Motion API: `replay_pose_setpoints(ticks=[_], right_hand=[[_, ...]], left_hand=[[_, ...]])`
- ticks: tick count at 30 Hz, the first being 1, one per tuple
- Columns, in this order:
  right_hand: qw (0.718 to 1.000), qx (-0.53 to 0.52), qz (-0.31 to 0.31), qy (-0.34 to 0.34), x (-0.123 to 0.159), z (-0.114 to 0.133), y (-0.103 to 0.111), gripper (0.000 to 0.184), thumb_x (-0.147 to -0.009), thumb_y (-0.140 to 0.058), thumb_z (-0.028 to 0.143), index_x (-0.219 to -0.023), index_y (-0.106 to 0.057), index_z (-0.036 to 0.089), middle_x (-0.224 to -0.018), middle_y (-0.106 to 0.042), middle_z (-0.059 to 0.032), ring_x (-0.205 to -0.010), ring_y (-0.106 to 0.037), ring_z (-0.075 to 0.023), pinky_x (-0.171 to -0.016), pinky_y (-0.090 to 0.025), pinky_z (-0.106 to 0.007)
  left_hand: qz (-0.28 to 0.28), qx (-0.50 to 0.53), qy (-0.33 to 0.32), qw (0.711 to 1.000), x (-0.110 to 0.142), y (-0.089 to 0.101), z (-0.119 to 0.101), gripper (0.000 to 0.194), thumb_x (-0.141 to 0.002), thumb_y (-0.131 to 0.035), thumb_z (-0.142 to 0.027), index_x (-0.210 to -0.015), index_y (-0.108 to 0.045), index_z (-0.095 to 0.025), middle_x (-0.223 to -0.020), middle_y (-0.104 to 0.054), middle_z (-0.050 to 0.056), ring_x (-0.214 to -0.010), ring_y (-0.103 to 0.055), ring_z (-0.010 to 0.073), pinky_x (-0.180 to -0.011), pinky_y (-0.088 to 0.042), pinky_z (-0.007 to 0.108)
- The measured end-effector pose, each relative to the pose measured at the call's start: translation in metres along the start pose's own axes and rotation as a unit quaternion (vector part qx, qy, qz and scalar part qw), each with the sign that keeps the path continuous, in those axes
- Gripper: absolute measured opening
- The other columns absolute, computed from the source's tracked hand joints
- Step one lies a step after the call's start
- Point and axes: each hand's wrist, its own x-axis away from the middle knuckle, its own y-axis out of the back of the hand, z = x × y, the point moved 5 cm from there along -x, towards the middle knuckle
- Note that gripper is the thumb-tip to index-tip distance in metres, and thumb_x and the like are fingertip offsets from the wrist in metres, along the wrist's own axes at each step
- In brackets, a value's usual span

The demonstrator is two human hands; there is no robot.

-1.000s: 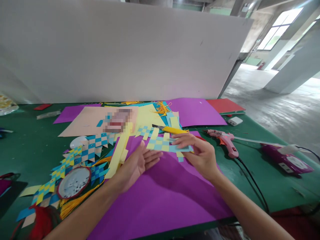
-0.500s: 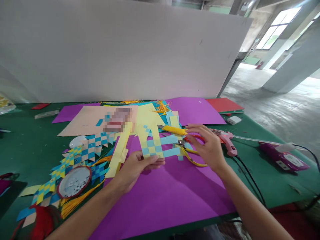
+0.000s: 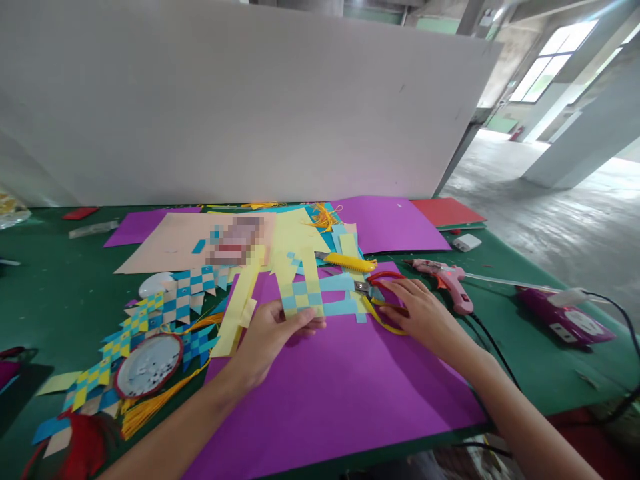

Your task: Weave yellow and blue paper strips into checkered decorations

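Observation:
My left hand (image 3: 283,333) pinches a woven paper piece (image 3: 301,297) of blue and yellow checks by its lower edge, thumb on top. Long yellow strips run up from the weave, and blue strips reach out to its right. My right hand (image 3: 425,313) has its fingers and thumb on the handles of a pair of scissors (image 3: 369,291), one handle loop red and the other yellow. The scissors' blades are mostly hidden under the paper strips. Just above them lies a yellow utility knife (image 3: 351,262), its blade pointing left, apart from my hand.
A purple sheet (image 3: 330,400) covers the table's front. At left lie finished checkered paper fish (image 3: 175,297), a round dish (image 3: 150,365) of small dark bits and a yellow tassel (image 3: 160,403). At right are a pink glue gun (image 3: 453,287) with its cord and a purple power strip (image 3: 563,320).
My right hand has left the utility knife, which now lies on the papers, and has moved down onto the scissors' handles. The left hand keeps the weave in nearly the same place.

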Motion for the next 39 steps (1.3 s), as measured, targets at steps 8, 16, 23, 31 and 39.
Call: replay_pose_setpoints(ticks=[8, 16, 23, 31, 39], right_hand=[[1.0, 0.014, -0.017, 0.009, -0.003, -0.001, 0.007, 0.048, -0.083, -0.058, 0.041, -0.125, -0.052, 0.019, -0.116, -0.059, -0.0142, -0.107, -0.056, -0.0304, -0.091, -0.045, -0.044], [0.988, -0.092, 0.041, -0.115, 0.024, -0.008, 0.041, 0.053, -0.076, -0.062, 0.038, -0.128, -0.053, 0.028, -0.109, -0.066, -0.0083, -0.096, -0.062, -0.0287, -0.081, -0.05, -0.041], [0.803, -0.52, 0.187, -0.222, 0.048, -0.005, 0.039, 0.051, -0.076, -0.065, 0.049, -0.12, -0.059, 0.024, -0.081, -0.061, -0.0064, -0.058, -0.054, -0.014, -0.043, -0.04, -0.021], [0.844, -0.438, 0.268, -0.158, 0.032, 0.013, 0.044, 0.042, -0.07, -0.075, 0.036, -0.11, -0.067, 0.026, -0.102, -0.066, -0.0097, -0.087, -0.063, -0.0242, -0.074, -0.055, -0.032], [0.863, -0.368, 0.32, -0.129, 0.02, 0.028, 0.04, 0.044, -0.072, -0.073, 0.04, -0.112, -0.067, 0.023, -0.112, -0.066, -0.0107, -0.102, -0.062, -0.0282, -0.083, -0.054, -0.034]], left_hand=[[0.01, 0.014, -0.01, 1.0, 0.0, -0.002, 0.002, 0.026, -0.075, -0.073, -0.036, -0.085, -0.072, -0.013, -0.081, -0.076, 0.009, -0.073, -0.071, 0.0182, -0.065, -0.055, 0.024], [0.004, 0.054, -0.041, 0.998, 0.006, -0.004, -0.006, 0.024, -0.076, -0.071, -0.036, -0.081, -0.073, -0.012, -0.082, -0.076, 0.01, -0.074, -0.072, 0.022, -0.07, -0.058, 0.031], [-0.015, 0.079, -0.066, 0.995, 0.006, -0.002, -0.009, 0.021, -0.075, -0.073, -0.032, -0.079, -0.073, -0.012, -0.077, -0.076, 0.008, -0.071, -0.072, 0.02, -0.068, -0.059, 0.029], [-0.041, 0.07, -0.087, 0.993, 0.009, 0.002, -0.01, 0.022, -0.074, -0.074, -0.034, -0.077, -0.074, -0.012, -0.075, -0.076, 0.007, -0.071, -0.072, 0.0216, -0.071, -0.06, 0.032], [-0.062, 0.099, -0.147, 0.982, 0.01, 0.008, -0.019, 0.02, -0.075, -0.073, -0.032, -0.078, -0.074, -0.013, -0.075, -0.076, 0.006, -0.068, -0.072, 0.0206, -0.067, -0.06, 0.03]])
